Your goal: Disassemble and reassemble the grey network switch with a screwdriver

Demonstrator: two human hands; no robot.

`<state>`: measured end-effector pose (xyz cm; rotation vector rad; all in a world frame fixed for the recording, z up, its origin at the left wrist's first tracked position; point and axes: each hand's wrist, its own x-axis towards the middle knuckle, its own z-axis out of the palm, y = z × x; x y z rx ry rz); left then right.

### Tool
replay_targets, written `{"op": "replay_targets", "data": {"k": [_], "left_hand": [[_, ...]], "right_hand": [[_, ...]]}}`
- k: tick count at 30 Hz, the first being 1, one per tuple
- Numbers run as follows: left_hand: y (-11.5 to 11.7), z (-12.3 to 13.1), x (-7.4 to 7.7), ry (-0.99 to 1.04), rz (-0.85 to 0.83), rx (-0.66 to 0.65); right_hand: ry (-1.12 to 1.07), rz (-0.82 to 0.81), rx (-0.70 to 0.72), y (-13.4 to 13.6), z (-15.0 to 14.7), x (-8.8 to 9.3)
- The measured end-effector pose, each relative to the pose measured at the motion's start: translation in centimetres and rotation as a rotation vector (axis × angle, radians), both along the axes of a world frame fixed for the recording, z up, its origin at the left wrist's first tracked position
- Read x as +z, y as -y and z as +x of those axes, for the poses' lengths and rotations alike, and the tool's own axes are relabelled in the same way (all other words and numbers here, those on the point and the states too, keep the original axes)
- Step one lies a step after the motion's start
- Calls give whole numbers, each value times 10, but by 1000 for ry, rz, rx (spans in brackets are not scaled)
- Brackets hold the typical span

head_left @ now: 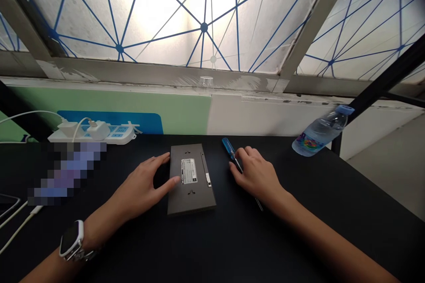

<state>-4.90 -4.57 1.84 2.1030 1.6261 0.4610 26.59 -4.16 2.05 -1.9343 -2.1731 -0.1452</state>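
The flat grey box (191, 181) lies in the middle of the black table (232, 243), straight ahead of me, with its underside up. It bears a white label (189, 171) whose print is too small to read, and two keyhole slots. My left hand (142, 188) rests against its left edge with the fingers spread wide and nothing clasped. The thumb lies on the box's face beside the label and the forefinger reaches to the far left corner. My palm hides the table under it. Just to the right of the box, not touching it, lies a screwdriver (228, 146). Its blue handle pokes out beyond my right hand (257, 174) and the end of its thin shaft shows below my wrist. The stretch between is covered by that hand, whose fingers are loosely bent over it. Whether they grip the shaft or only lie on it I cannot tell. A watch (71, 239) sits on my left wrist, its face dark. Farther out, a white power strip (96, 132) with plugs stands at the far left edge. Beside it a pixelated patch (63, 172) blots out whatever lies there. White cables (16, 223) run off the left border. A plastic water bottle (318, 135) stands tilted at the far right corner, its label blurred.
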Motion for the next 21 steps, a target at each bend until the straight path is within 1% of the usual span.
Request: {"op": "replay_targets", "data": {"k": [1,2,4,6,10,12,14,17,21], "left_hand": [[1,2,1,17,0,22],[2,5,1,36,-2,34],[7,10,0,80,-15,30],[13,15,-3,136,-52,-6],[25,22,-9,287,-162,-82],[29,26,-10,425,-203,-111],[32,29,-9,570,-206,-149],[35,35,-5,740,-174,-191],[37,39,1,898,-122,-252]], "right_hand": [[6,71,75,3,-4,-1],[-2,100,156,6,-9,-1],[-78,58,256,14,-21,-2],[-154,-27,307,22,-31,-3],[-245,-98,319,31,-41,-3],[-293,-99,317,32,-40,-4],[-363,-91,325,32,-38,-6],[-547,-91,331,31,-38,-6],[-890,-99,301,30,-39,-2]]}}
